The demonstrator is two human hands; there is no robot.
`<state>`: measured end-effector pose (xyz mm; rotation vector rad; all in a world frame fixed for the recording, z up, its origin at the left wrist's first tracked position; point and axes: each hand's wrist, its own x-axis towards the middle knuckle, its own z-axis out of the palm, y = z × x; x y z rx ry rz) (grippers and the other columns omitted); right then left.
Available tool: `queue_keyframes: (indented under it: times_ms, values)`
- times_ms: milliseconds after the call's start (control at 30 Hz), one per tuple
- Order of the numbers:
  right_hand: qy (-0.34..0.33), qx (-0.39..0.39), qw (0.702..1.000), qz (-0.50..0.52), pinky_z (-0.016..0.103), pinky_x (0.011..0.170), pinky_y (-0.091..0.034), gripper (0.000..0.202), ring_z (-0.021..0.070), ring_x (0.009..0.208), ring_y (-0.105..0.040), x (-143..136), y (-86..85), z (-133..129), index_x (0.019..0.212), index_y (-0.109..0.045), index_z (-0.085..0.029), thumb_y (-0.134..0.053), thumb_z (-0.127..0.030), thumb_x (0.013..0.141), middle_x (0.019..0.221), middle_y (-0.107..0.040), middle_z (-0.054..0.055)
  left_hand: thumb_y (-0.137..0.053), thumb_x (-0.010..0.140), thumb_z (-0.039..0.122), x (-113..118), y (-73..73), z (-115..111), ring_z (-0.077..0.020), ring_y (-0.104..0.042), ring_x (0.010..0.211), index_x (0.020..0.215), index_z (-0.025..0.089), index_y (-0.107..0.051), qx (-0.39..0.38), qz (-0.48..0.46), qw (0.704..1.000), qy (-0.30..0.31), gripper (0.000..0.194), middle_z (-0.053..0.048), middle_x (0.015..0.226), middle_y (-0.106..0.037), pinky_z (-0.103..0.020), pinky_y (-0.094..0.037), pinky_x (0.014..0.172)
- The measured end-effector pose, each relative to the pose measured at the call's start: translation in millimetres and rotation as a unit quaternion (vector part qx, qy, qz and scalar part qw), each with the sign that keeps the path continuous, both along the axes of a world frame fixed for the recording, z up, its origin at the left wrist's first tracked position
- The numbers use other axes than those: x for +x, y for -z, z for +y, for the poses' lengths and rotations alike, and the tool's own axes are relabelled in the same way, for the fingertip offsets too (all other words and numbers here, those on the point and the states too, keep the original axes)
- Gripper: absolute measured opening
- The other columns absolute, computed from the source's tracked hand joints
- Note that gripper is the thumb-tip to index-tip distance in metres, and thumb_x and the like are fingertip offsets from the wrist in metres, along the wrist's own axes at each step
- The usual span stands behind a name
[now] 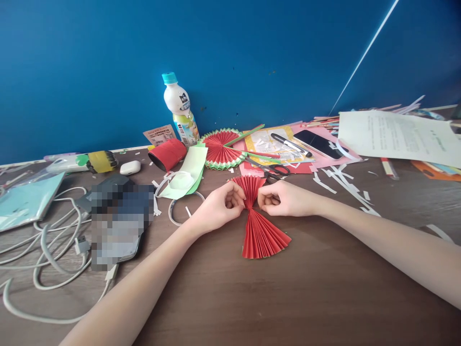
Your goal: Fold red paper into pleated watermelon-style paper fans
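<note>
A red pleated paper fan lies in front of me, narrowed at its middle and spread at both ends like a bow. My left hand is closed at the left of the narrow middle, its fingertips against or very near the folds. On the other side, my right hand is curled into a pinch just right of the middle, with a small gap to the paper. Whatever the fingertips grip is too fine or hidden to make out. Black scissors rest just behind the fan.
A red-and-green paper rosette leans behind, beside a drink bottle. A red paper cylinder, tape roll, marker and phone lie around. White cables sprawl left; paper strips scatter right.
</note>
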<state>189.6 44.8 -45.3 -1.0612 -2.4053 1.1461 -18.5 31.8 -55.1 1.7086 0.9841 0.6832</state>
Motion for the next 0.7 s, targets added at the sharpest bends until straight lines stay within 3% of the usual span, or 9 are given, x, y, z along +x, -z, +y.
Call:
queue_keyframes:
  times_ms: [133, 233, 367, 700]
  values:
    - [0.006, 0.003, 1.000, 0.004, 0.024, 0.053, -0.032, 0.006, 0.0086, 0.054, -0.040, -1, -1.3, -1, 0.070, -0.052, -0.017, -0.046, -0.014, 0.071, 0.059, -0.047, -0.003, -0.054, 0.068, 0.009, 0, 0.6, -1, -0.0070, -0.052, 0.063, 0.081, 0.016, -0.047, -0.001, -0.005, 1.000, 0.002, 0.016, 0.000, 0.074, -0.058, -0.021, -0.041, 0.062]
    - [0.033, 0.009, 0.999, 0.012, 0.024, 0.054, -0.032, 0.014, 0.0091, 0.054, -0.041, -3, -0.5, -4, 0.073, -0.052, -0.016, -0.045, -0.027, 0.080, 0.060, -0.048, -0.002, -0.054, 0.068, 0.008, 1, 1.3, -1, -0.0069, -0.052, 0.063, 0.082, 0.016, -0.047, 0.000, -0.013, 1.000, 0.004, 0.017, 0.001, 0.073, -0.057, -0.021, -0.041, 0.062]
    - [0.054, 0.048, 0.997, 0.006, 0.024, 0.054, -0.030, 0.026, 0.0087, 0.053, -0.039, -8, 5.4, -7, 0.072, -0.049, -0.017, -0.046, -0.040, 0.083, 0.058, -0.048, -0.003, -0.054, 0.069, 0.009, 1, 3.2, 0, -0.0066, -0.051, 0.063, 0.082, 0.016, -0.047, 0.006, -0.017, 1.000, 0.001, 0.016, 0.001, 0.073, -0.054, -0.021, -0.042, 0.062]
    - [0.056, 0.088, 0.994, 0.000, 0.023, 0.053, -0.030, 0.015, 0.0080, 0.052, -0.037, -12, 14.7, -8, 0.064, -0.044, -0.018, -0.048, -0.023, 0.077, 0.056, -0.045, -0.004, -0.053, 0.073, 0.014, 2, 1.7, 0, -0.0081, -0.051, 0.067, 0.082, 0.017, -0.046, 0.003, -0.025, 1.000, 0.007, 0.012, 0.000, 0.076, -0.053, -0.022, -0.042, 0.062]
